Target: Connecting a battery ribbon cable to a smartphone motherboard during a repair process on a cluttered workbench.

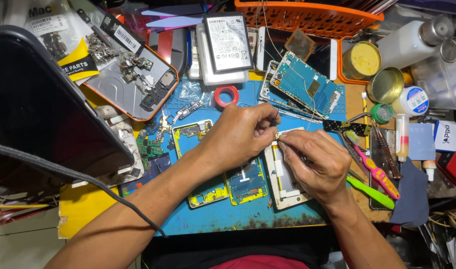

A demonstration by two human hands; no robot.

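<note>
White phone frame lies pointing away, half hidden under the right hand. Both the right and left hand pinch a tiny part, too small to tell.

Brightly and evenly lit from above, with short soft shadows under both forearms. Sharp and saturated at centre. Mild glare on the battery at upper centre. Slight wide-angle bending toward the edges; dark, underexposed bottom centre.

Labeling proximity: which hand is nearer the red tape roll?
Left. The left hand sits just below-right of the red tape roll; the right hand lies farther right and lower.
</note>
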